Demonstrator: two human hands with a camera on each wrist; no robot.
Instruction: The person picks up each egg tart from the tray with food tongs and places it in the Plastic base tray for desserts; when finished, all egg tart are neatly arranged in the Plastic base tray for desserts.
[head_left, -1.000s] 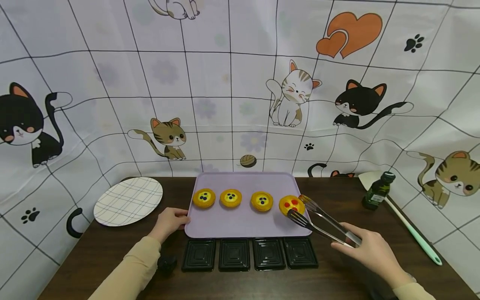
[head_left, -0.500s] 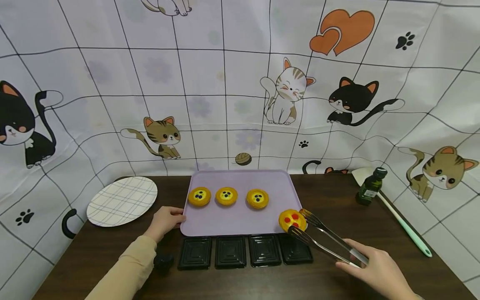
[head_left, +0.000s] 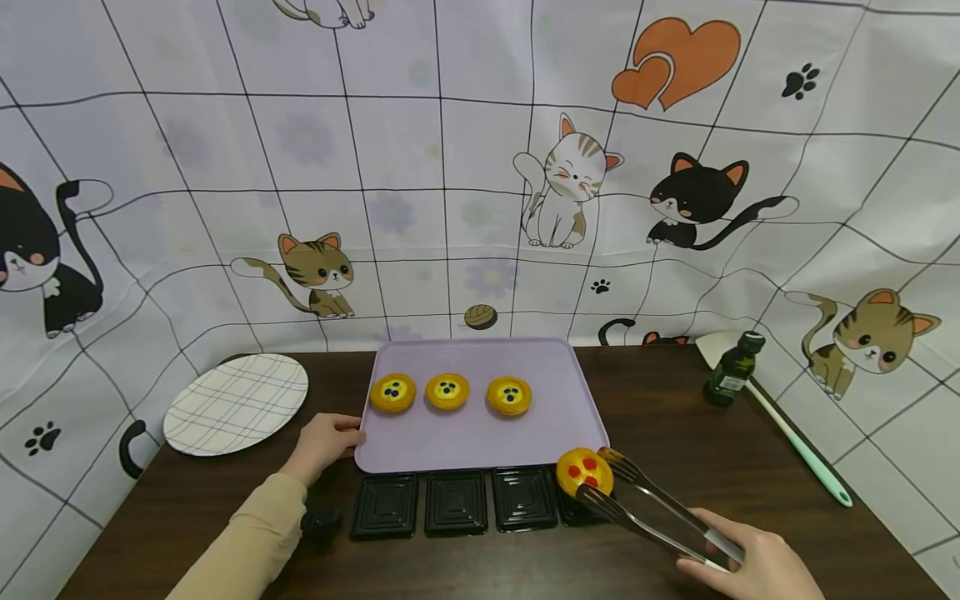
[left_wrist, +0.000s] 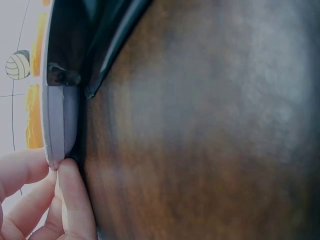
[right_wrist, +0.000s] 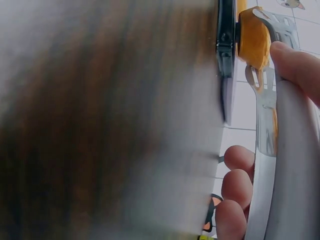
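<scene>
My left hand (head_left: 324, 446) pinches the left edge of a lilac tray (head_left: 465, 446); in the left wrist view thumb and finger meet at the tray's rim (left_wrist: 56, 130). Three egg tarts with dark dots, such as this egg tart (head_left: 508, 396), sit in a row on it. My right hand (head_left: 753, 560) grips metal tongs (head_left: 660, 504). Between the tong tips is an egg tart with red pieces (head_left: 582, 468), held over the rightmost black square dish (head_left: 577, 514) and partly covering it. In the right wrist view this tart (right_wrist: 254, 42) is above the dark dish (right_wrist: 226, 42).
More black square dishes (head_left: 384, 506) line the tray's front edge. A checked white plate (head_left: 236, 404) stands at the left. To the right are a dark green bottle (head_left: 735, 369) and a spatula with a mint handle (head_left: 806, 458). A small black object (head_left: 321, 525) lies by the left sleeve.
The tongs have carried the red-topped tart off the tray's right end, toward me, to over the rightmost dish. My left hand stays at the tray edge. The head view has shifted slightly.
</scene>
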